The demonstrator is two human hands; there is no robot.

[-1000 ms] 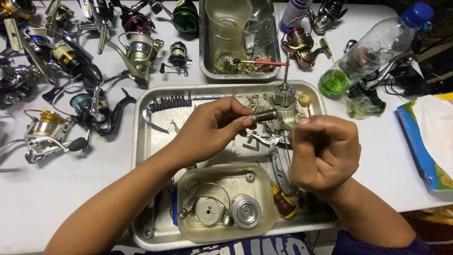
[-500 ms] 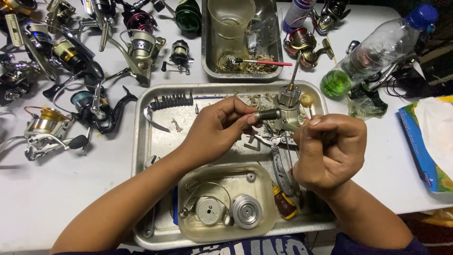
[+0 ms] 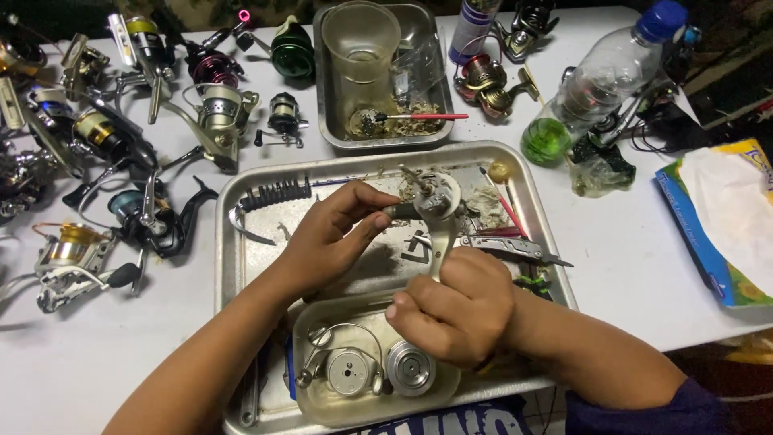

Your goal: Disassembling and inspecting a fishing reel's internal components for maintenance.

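Over a metal tray (image 3: 233, 242) I hold a pale fishing reel body (image 3: 437, 211). My right hand (image 3: 455, 306) is closed around the reel's stem from below. My left hand (image 3: 330, 235) pinches a dark stub on the reel's left side between thumb and forefinger. A thin shaft sticks up from the reel's top. Below my hands lies a shallow clear dish (image 3: 310, 322) with a wire bail and a silver spool (image 3: 411, 368).
A folding multi-tool (image 3: 515, 246) and a red-handled brush (image 3: 503, 201) lie in the tray's right half. A second metal pan (image 3: 322, 89) with a plastic cup stands behind. Several fishing reels (image 3: 145, 145) crowd the left table. A plastic bottle (image 3: 600, 80) and tissue box (image 3: 725, 225) sit right.
My right hand has dropped from beside the reel to grip its stem from below. The reel has tilted, and the left hand keeps its pinch on the dark stub.
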